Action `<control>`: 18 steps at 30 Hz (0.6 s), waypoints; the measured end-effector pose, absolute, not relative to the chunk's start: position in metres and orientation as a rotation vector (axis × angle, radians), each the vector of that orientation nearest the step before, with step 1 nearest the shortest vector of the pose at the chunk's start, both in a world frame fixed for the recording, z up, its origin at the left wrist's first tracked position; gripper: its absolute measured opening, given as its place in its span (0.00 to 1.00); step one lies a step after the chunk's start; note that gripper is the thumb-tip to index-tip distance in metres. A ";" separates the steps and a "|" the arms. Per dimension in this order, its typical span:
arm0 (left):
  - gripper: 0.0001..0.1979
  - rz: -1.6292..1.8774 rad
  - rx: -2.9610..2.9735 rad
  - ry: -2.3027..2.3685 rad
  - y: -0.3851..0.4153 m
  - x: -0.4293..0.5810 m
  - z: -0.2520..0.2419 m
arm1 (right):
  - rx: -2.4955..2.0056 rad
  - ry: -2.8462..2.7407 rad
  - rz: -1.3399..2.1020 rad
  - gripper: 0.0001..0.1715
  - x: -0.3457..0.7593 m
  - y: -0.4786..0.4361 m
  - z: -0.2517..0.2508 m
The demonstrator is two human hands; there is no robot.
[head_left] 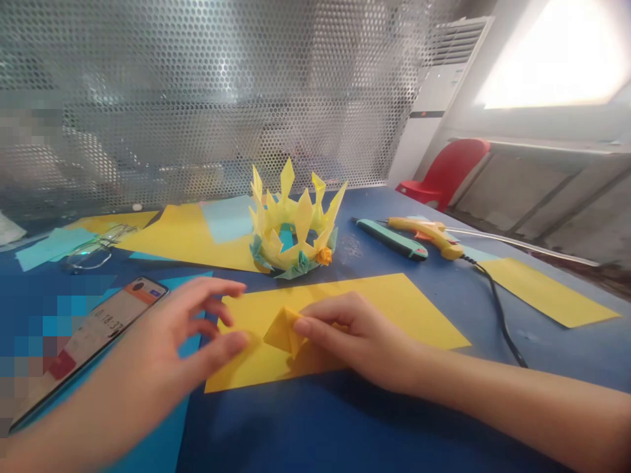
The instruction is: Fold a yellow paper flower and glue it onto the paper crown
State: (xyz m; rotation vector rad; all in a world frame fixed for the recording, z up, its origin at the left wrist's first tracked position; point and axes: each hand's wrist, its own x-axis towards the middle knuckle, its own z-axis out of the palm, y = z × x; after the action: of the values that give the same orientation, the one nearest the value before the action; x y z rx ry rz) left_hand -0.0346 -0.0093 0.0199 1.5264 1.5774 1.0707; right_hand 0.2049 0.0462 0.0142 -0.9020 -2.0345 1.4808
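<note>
My right hand (345, 335) pinches a small folded piece of yellow paper (283, 334) between thumb and fingers, just above a larger yellow paper sheet (394, 302). To the left of it, my left hand (197, 335) has its fingers curved and apart, with nothing in them. Behind both hands stands a paper crown (304, 223) with pale yellow points, bluish-green folded pieces around its base and an orange paper rose (324, 255) at the front right.
A phone (93, 348) lies at left on blue paper (158, 420). Glasses (93, 253) and coloured sheets (172, 230) are behind it. Right of the crown lie a green-and-black cutter (392, 238) and a yellow glue gun (428, 233) with a trailing black cord (497, 309). Perforated metal (221, 98) borders the table.
</note>
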 end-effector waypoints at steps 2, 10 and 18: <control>0.17 0.940 1.454 1.358 -0.005 -0.004 0.020 | -0.924 -2.015 1.504 0.31 0.205 0.046 0.015; 0.10 1.121 1.345 1.178 0.024 0.027 0.005 | -0.979 -1.964 1.594 0.30 0.202 0.051 0.015; 0.09 1.129 1.340 1.194 0.027 0.022 0.003 | -0.996 -1.961 1.643 0.29 0.201 0.055 0.013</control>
State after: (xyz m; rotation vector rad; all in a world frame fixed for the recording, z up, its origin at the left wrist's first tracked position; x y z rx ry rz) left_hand 0.0216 0.0270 0.0030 1.3396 1.1939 1.1289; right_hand 0.2008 0.0547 0.0131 -0.9962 -1.9613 1.6432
